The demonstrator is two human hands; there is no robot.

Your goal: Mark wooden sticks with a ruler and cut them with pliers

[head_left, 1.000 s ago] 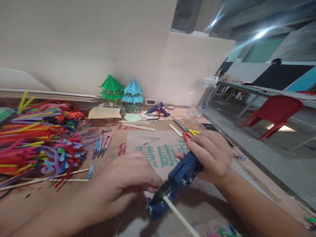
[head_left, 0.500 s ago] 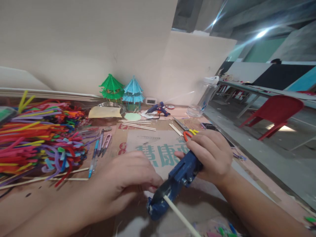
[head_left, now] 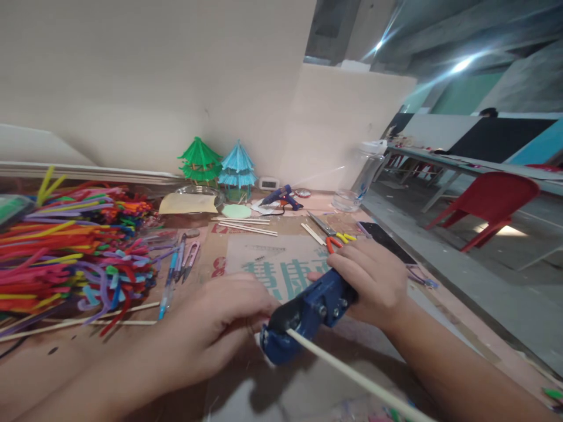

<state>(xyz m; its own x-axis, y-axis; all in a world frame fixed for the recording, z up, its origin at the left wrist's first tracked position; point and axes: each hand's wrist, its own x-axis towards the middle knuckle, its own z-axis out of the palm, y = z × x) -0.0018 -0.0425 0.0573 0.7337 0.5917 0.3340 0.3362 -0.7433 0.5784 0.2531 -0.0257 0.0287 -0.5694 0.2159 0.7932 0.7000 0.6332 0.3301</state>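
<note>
The blue glue gun (head_left: 308,313) is gripped around its body by the right hand (head_left: 373,281), low over the cardboard (head_left: 264,258), while the left hand (head_left: 220,328) is pinched shut at its nozzle on something too small to tell. It is judged rigid, light and hot at the tip (best held by the handle), with a pale stick (head_left: 352,378) trailing from its back. Pipe cleaners (head_left: 65,246), pliers (head_left: 334,234) and paper pagodas (head_left: 220,167) lie well apart, so nothing stands in the way.

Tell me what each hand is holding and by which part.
The right hand grips the blue glue gun around its handle end. The left hand sits closed by the gun's nozzle; what it pinches is hidden.
</note>
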